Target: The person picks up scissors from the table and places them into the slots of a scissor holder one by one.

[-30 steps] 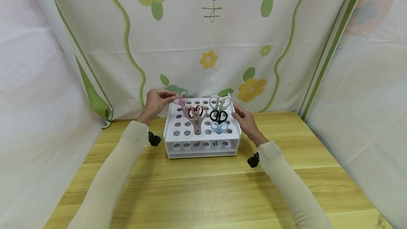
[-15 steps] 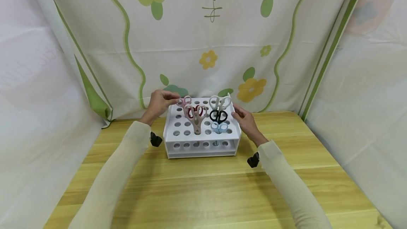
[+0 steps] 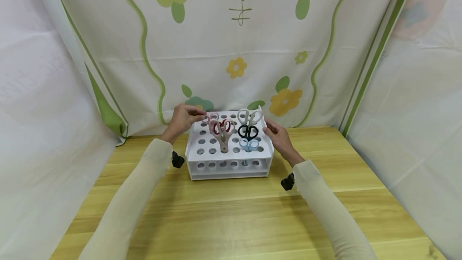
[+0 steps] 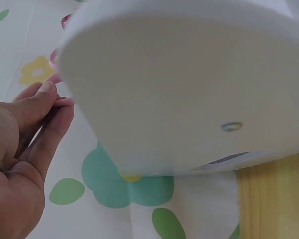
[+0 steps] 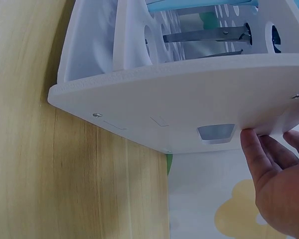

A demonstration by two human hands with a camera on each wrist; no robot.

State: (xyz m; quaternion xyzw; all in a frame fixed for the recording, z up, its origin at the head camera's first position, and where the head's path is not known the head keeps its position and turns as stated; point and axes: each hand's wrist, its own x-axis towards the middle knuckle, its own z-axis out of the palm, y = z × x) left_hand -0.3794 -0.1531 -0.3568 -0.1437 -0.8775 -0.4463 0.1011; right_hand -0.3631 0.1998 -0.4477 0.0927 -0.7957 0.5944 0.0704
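A white rack with rows of round holes [image 3: 231, 157] stands on the table, with several scissors upright in it, handles up. My left hand [image 3: 183, 120] pinches a handle of the pink scissors [image 3: 215, 114] at the back left corner. In the left wrist view, a bit of pink handle [image 4: 65, 102] shows between thumb and finger. Beige scissors [image 3: 224, 145] and dark red scissors [image 3: 228, 125] stand beside them. White scissors [image 3: 248, 121], black scissors [image 3: 256, 132] and light blue scissors [image 3: 248, 146] form a column on the right. My right hand [image 3: 279, 137] rests its fingertips against the rack's right side panel [image 5: 179, 99].
The wooden table [image 3: 231, 212] extends in front of the rack and to both sides. A white cloth with printed flowers [image 3: 202, 51] hangs right behind the rack, and more cloth hangs at the left and right.
The pink scissors have gone down into the rack and slightly right, with my left hand following them. My right hand stays on the rack's side.
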